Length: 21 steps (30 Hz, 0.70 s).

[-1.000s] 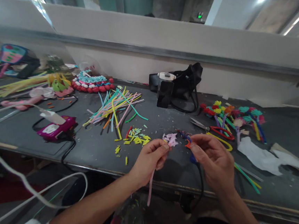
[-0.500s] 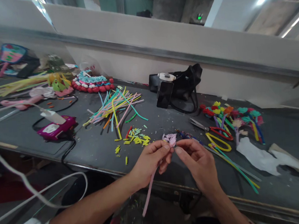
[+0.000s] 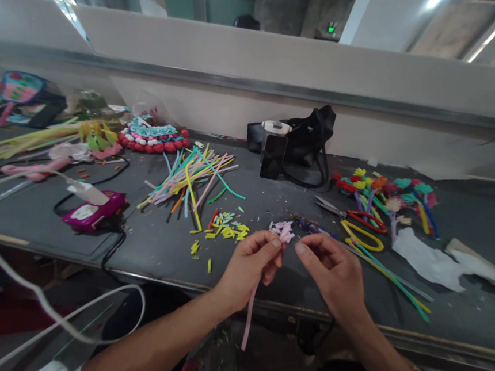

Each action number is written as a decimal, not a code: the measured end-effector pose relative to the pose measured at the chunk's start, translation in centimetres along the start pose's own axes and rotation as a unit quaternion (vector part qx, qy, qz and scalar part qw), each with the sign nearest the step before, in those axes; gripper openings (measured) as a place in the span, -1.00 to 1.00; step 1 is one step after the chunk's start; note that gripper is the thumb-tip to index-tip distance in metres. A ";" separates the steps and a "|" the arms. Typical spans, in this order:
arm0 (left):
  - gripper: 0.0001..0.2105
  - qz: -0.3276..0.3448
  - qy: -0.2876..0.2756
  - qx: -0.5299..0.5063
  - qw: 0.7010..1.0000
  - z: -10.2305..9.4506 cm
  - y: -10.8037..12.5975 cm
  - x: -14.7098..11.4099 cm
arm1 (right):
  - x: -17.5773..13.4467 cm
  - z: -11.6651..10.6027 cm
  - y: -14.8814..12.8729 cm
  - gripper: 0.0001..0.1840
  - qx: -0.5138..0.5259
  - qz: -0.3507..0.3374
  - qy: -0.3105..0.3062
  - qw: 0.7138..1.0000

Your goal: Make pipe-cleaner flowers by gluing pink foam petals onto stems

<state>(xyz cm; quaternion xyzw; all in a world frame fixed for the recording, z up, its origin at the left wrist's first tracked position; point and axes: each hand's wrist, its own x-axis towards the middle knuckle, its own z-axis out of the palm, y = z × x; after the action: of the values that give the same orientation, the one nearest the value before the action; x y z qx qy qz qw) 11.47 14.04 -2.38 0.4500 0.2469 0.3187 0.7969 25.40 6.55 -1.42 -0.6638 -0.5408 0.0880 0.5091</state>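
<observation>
My left hand is closed in a pinch on a pink pipe cleaner, whose long end hangs below the table edge. Just past the fingertips lies a cluster of short pale pink pieces; whether they are joined to the pipe cleaner or lie on the table, I cannot tell. My right hand is a little to the right, thumb and forefinger pressed together, apart from the left hand. Anything between those fingertips is too small to make out. Scissors with red and yellow handles lie beyond my right hand.
A pile of coloured pipe cleaners lies left of centre, with cut yellow bits before it. A purple device with a cable stands left. A black bag rests against the wall. Fuzzy flowers and white paper lie right.
My right hand has moved off the pink piece, slightly to the right. My left hand keeps its pinch, and the hanging end has swung a little to the right.
</observation>
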 end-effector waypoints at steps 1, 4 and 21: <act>-0.74 0.006 0.015 0.009 1.000 0.0 0.0 0.0 | -0.2 0.0 0.0 -0.85 -0.024 -0.030 0.020 0.999; -0.73 0.022 0.049 0.041 0.998 0.2 0.1 -0.1 | -0.6 0.0 -0.2 -0.96 -0.077 -0.140 0.027 0.987; -0.75 0.030 0.060 0.006 0.998 -0.5 1.0 0.3 | -0.3 -1.5 -0.2 -0.86 -0.108 -0.178 0.097 0.973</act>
<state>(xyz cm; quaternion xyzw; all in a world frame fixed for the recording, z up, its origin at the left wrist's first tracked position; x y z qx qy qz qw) 11.07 14.92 -1.80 0.4420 0.2827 0.3675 0.7679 26.16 5.36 -0.71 -0.6131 -0.6046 -0.1282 0.4920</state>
